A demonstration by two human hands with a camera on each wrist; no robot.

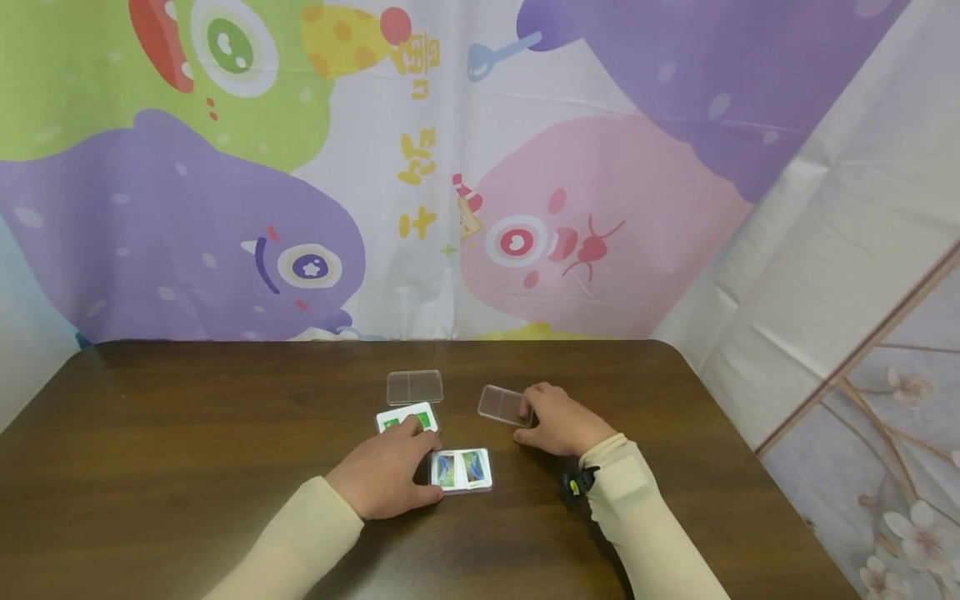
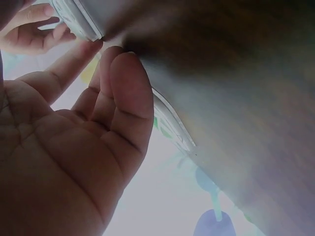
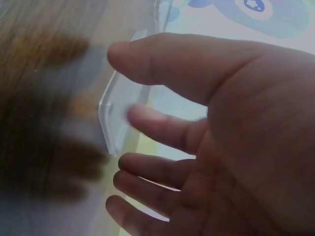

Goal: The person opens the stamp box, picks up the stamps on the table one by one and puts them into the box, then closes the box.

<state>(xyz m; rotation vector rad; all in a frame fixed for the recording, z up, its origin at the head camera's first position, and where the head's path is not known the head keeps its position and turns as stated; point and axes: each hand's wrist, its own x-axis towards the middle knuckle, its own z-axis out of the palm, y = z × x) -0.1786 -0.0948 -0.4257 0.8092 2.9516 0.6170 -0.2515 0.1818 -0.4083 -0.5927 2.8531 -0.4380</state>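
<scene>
My left hand (image 1: 392, 473) pinches the left end of a clear plastic case (image 1: 462, 488) between thumb and index finger; two blue-green picture cards (image 1: 475, 468) lie in it. In the left wrist view the index fingertip touches a corner of this case (image 2: 81, 19). Under the same hand's other fingers sits a second case with green picture cards (image 1: 405, 412), partly hidden. My right hand (image 1: 564, 423), fingers apart and loosely bent, is at the right end of a clear lid (image 1: 501, 403). The right wrist view shows thumb and index overlapping that lid (image 3: 115, 108).
Another clear lid (image 1: 415, 387) lies flat just behind the green-card case. All of it rests on a dark brown wooden table (image 1: 187, 467). A cartoon-printed cloth (image 1: 420, 283) hangs along the back edge, and a flowered panel (image 1: 892, 433) stands at the right.
</scene>
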